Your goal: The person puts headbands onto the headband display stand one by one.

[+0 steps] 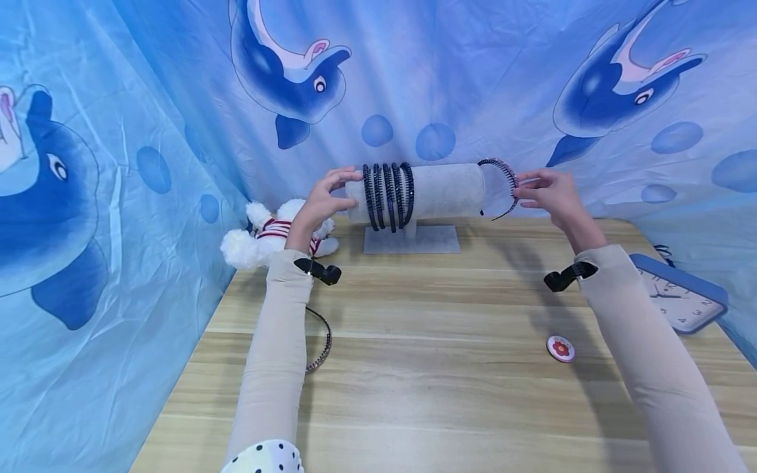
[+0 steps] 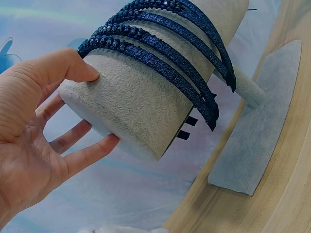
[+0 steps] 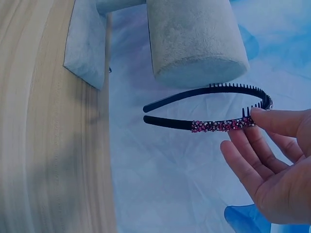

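A grey fabric-covered headband stand [image 1: 446,190] has a horizontal roll on a post and flat base. My left hand [image 1: 319,203] holds the roll's left end, with the thumb [image 2: 82,70] on its side and fingers about the end face. Several dark blue beaded headbands [image 1: 387,197] are pushed onto the roll close to this hand. At the other end my right hand [image 1: 552,190] pinches a black toothed headband [image 3: 218,125] with pink and silver stones between thumb and fingers. Its open ends point to the roll, just off the right end face.
Another headband [image 1: 327,341] lies on the wooden table [image 1: 426,394], partly behind the left sleeve. A white plush toy [image 1: 278,233] sits left of the stand. At right are a round flower badge [image 1: 560,349] and a blue clock [image 1: 680,299]. Dolphin-printed curtain [image 1: 473,79] surrounds the table.
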`<action>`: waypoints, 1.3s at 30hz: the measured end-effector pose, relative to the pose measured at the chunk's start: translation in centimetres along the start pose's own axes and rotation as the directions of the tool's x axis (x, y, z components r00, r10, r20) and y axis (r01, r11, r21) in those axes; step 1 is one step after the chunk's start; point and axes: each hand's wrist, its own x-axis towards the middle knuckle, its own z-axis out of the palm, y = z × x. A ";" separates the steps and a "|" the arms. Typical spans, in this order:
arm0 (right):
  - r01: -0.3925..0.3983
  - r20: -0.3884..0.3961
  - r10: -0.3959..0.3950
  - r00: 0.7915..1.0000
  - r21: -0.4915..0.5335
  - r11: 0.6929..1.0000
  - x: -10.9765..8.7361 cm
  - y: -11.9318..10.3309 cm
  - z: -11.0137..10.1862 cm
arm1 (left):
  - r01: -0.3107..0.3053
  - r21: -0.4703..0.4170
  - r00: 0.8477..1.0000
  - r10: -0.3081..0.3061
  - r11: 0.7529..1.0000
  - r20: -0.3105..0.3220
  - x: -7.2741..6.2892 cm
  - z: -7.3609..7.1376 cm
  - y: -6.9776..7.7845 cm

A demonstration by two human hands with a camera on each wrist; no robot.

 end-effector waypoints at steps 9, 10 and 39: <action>-0.028 0.031 0.029 0.999 -0.043 0.999 0.8 -1.1 0.9 | 0.002 0.011 1.000 -0.002 1.000 0.002 -0.2 0.0 0.3; -0.028 0.035 0.030 0.999 -0.044 0.999 0.9 -1.2 1.1 | 0.003 0.012 1.000 -0.003 1.000 0.001 -0.2 0.0 0.3; -0.008 0.136 0.017 0.991 -0.062 0.998 1.3 -2.4 3.7 | 0.007 0.016 1.000 -0.007 1.000 0.002 -0.1 0.0 0.3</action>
